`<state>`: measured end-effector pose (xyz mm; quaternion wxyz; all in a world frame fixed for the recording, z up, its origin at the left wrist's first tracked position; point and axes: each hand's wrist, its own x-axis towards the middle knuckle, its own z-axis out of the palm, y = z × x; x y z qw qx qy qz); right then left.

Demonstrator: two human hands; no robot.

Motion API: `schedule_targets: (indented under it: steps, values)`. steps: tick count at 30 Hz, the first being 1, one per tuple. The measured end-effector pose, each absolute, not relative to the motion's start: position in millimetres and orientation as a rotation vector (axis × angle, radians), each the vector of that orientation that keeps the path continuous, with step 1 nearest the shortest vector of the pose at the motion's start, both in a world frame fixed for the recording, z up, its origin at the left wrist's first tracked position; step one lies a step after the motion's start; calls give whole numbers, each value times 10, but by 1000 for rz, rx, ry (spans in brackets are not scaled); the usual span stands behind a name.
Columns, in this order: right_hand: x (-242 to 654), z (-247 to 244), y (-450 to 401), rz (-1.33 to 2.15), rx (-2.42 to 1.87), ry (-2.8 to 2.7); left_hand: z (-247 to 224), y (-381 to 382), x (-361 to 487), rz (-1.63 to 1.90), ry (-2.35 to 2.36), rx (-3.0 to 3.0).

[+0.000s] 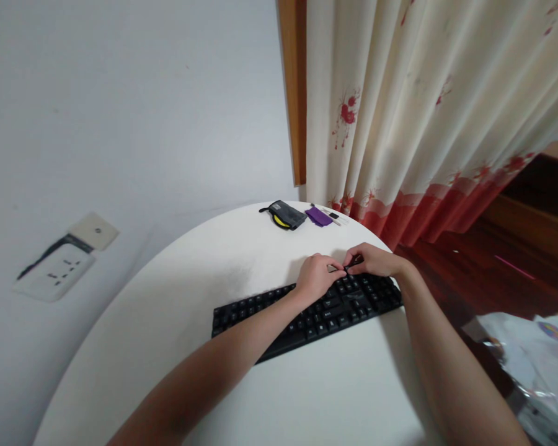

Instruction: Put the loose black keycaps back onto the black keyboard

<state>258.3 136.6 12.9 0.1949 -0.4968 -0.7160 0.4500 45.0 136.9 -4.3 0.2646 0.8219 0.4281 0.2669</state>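
A black keyboard (pixel 302 325) lies at a slant on the white round table (pixel 316 396). Over its far edge, right of the middle, my left hand (pixel 317 276) has thumb and finger pinched together. Close beside it, my right hand (pixel 371 259) is also pinched, its fingertips nearly meeting those of the left at the top row of keys. Something small and dark shows between the fingertips, too small to name. My left forearm passes over the keyboard's middle and hides some keys.
At the table's far edge lie a dark grey pouch (pixel 289 214) with a yellow part, a purple cloth (pixel 318 216) and some small thin items (pixel 335 217). A wall socket (pixel 58 272) is at left, a curtain (pixel 400 124) behind, and a plastic bag (pixel 530 353) at right.
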Motion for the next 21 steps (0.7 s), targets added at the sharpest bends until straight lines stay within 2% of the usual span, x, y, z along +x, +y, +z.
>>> schedule_targets:
  steps: [12,21]
  values:
    - [2569,179,1357,1217,-1436,-2043,-157,1482,488,686,1139,1911]
    - [2562,182,1335,1257,-1400,-2002,-131,1436,478,681,1143,1984]
